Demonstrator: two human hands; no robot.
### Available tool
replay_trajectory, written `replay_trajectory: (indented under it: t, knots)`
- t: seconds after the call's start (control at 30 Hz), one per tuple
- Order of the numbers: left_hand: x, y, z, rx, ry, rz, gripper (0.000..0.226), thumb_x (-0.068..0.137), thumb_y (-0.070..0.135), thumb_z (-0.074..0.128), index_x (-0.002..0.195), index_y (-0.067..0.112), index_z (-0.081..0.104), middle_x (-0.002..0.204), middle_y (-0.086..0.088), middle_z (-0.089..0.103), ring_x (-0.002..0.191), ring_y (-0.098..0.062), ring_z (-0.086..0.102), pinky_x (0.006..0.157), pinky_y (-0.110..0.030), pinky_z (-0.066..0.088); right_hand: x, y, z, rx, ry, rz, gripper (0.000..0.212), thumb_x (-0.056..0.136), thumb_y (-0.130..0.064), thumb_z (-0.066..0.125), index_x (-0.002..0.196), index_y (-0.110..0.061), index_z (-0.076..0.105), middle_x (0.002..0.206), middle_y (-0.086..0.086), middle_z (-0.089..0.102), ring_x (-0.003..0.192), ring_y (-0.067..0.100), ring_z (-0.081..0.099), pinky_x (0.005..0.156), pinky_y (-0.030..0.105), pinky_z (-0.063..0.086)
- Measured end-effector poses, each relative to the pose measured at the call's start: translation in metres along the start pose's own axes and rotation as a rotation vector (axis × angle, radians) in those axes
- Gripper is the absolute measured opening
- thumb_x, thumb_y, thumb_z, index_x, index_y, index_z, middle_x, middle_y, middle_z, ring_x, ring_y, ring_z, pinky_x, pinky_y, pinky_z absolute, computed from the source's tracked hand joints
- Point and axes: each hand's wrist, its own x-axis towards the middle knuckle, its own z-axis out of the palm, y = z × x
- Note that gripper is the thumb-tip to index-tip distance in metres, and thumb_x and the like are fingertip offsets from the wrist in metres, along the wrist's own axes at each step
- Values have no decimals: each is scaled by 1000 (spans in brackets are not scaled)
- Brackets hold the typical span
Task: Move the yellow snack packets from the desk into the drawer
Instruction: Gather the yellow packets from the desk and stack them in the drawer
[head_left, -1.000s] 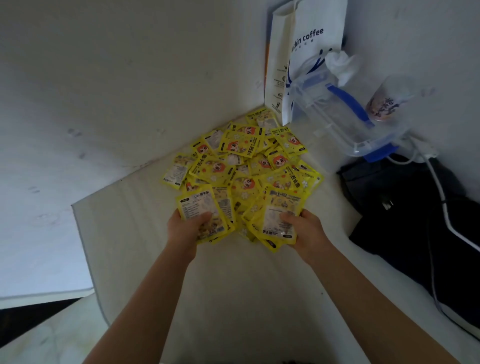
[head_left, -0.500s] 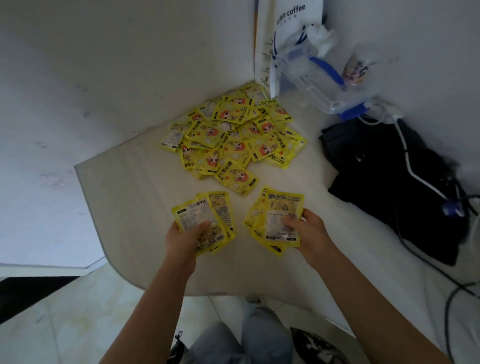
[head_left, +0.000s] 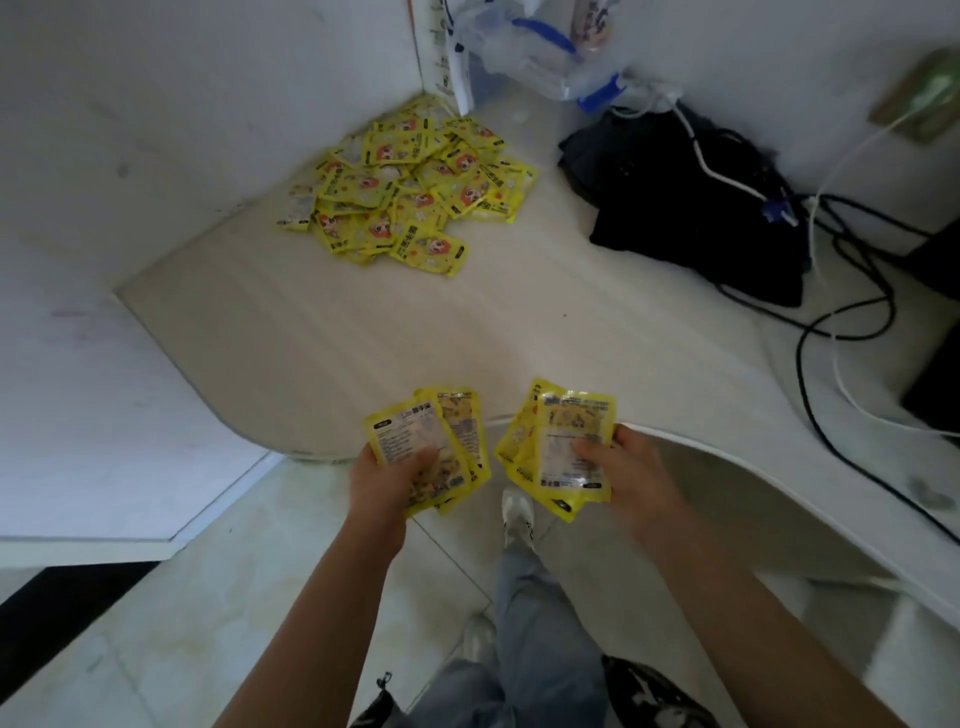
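A pile of yellow snack packets (head_left: 410, 192) lies in the far corner of the pale desk (head_left: 363, 332). My left hand (head_left: 382, 480) grips a small stack of yellow packets (head_left: 415, 436), thumb across the top one. In my right hand (head_left: 631, 470) is a second stack of packets (head_left: 563, 441), held the same way. Both hands are at the desk's near curved edge, over the floor. No drawer is in view.
A black bag (head_left: 691, 208) lies on the desk at the right, with black and white cables (head_left: 831, 291) trailing past it. A clear plastic container (head_left: 530, 52) and a white paper bag (head_left: 441, 52) stand in the back corner. Below are my legs and tiled floor.
Both hands have pulled back from the pile toward me, each carrying its stack, and now sit at the desk's near edge. The view has drawn back from the desk.
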Motion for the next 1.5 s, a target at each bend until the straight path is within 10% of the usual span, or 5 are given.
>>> replay_trajectory:
  t: [1.27,1.5]
  knots:
    - [-290,-324,303,649,-361,-23,33,70,0,78,98,15,70,99,-13,74,92,-30,71,86,-51,57,-174,214,-500,178,345,149,23,86,8,58,108,2,61,99,21,67,87,38,67,83,56,55]
    - [-265,-362,355,832,-439,-1,38,70,0,80,104,10,65,99,-8,72,85,-21,68,65,-24,51,-144,251,-526,96,377,209,26,86,7,57,111,3,59,107,23,67,93,39,67,81,52,57]
